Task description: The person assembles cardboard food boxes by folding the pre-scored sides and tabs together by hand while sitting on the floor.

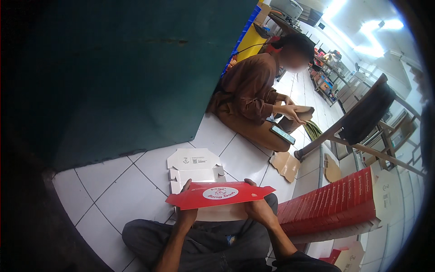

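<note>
Above my crossed legs, a partly folded cardboard box point(220, 195) is held level between both hands. Its upper panel is red with a white oval, and a pale panel shows beneath. My left hand point(187, 211) closes round the left end, thumb on top. The opposite end is gripped by my right hand point(256, 207); some fingers of both hands are hidden under the cardboard. Just beyond the box, an unfolded white carton blank point(195, 159) lies on the floor, its near part covered by the red panel.
Stacked red cartons point(326, 204) stand at my right, with a loose carton point(349, 258) nearer. A dark green panel point(136, 86) rises at left. Ahead, a seated person point(251, 86) holds brown cardboard point(302, 112). Cut brown cardboard point(285, 166) lies near a wooden frame point(344, 124).
</note>
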Demonstrator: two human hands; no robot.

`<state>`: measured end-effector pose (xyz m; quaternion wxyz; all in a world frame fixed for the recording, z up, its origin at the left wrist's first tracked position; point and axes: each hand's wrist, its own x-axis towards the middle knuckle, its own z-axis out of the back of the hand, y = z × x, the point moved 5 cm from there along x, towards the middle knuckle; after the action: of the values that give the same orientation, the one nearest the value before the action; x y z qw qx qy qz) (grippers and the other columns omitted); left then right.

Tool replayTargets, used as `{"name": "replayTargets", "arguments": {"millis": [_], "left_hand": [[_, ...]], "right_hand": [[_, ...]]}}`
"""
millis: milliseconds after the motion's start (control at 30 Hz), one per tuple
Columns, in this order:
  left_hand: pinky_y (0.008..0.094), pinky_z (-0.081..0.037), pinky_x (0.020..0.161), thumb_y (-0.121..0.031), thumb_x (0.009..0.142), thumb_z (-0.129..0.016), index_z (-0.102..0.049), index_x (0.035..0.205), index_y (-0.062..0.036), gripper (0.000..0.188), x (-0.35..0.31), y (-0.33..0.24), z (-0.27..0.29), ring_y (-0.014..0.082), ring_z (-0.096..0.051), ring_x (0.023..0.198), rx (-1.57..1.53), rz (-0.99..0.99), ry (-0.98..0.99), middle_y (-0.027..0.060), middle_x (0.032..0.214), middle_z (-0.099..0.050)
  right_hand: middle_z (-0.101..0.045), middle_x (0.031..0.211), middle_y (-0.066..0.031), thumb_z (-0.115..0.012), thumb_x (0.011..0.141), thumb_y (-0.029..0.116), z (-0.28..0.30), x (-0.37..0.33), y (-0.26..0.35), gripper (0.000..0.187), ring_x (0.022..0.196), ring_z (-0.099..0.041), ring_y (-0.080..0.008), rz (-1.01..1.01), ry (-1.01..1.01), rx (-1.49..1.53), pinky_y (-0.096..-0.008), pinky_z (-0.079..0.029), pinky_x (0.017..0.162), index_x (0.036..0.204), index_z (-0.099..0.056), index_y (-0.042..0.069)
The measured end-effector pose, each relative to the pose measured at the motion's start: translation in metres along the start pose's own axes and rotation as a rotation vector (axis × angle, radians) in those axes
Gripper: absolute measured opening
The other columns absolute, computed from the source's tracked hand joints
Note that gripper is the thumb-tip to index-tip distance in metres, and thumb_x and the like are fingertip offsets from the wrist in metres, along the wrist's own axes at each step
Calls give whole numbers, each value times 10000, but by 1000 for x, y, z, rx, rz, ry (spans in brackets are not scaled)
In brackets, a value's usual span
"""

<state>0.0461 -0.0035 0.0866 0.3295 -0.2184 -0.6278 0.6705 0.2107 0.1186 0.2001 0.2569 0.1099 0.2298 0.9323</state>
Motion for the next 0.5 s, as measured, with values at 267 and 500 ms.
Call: {"name": "replayTargets", "arguments": {"millis": [267, 500], "left_hand": [[349, -419, 912, -87, 871, -535, -382, 1303, 41, 476, -1, -10, 4, 257, -524, 1082, 31, -131, -10, 201, 1173, -529], [384, -406, 937, 19, 820, -508, -548, 1116, -2, 299, -4, -4, -4, 316, -510, 1111, 31, -112, 29, 197, 1250, -494]], "right_hand": [[-501, 1188, -210, -530, 822, 25, 3, -8, -3, 526, 1101, -524, -348, -152, 54, 252, -366, -411, 933, 1300, -312, -13], [-498, 1197, -213, -550, 813, 8, -5, -25, -9, 542, 1103, -526, -341, -140, 36, 118, -363, -431, 911, 1296, -305, -19]]}}
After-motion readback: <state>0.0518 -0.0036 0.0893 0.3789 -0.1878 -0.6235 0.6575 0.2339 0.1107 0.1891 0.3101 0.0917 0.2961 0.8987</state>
